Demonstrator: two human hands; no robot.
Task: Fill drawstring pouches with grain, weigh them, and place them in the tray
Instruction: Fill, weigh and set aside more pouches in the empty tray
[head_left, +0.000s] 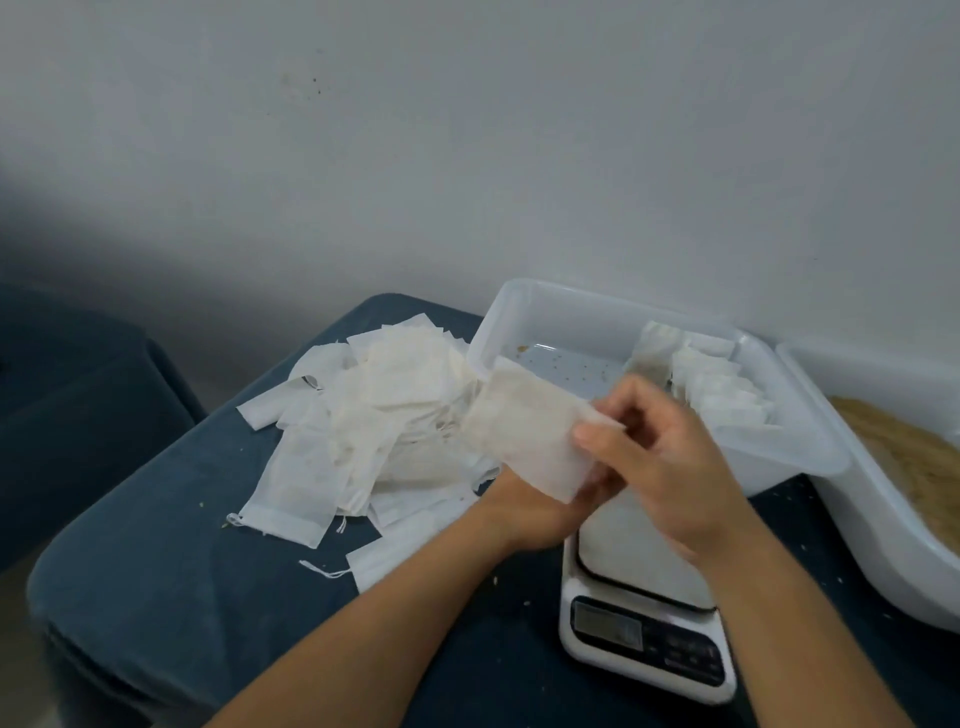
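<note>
**Empty pouch held over the scale, both hands on it**

Pouch (524, 428): flat, white, semi-translucent, held in the air between the pile and the tray, above the far end of the scale. No visible fill inside.

Right hand (670, 462): grip narrow, thumb and fingertips pinching the pouch's right-hand edge.
Left hand (540, 506): under the pouch, holding its lower edge. Fingers are mostly covered by the pouch and the right hand, so exact finger placement can't be read.

Scale (647, 613): white, on the blue tabletop (156, 571), just below the hands. Far part of its platform is covered by the hands; display is too blurred to read.

Tray (519, 312): clear plastic, behind the hands, with a row of filled pouches (717, 384) stacked at its right end and a few loose grains on its floor.

Pile of empty pouches (358, 421): left of the held pouch, loose on the tabletop, drawstrings trailing.

Grain tub (883, 530): white, far right, cut off by the frame edge; grain (914, 457) only partly visible.
</note>
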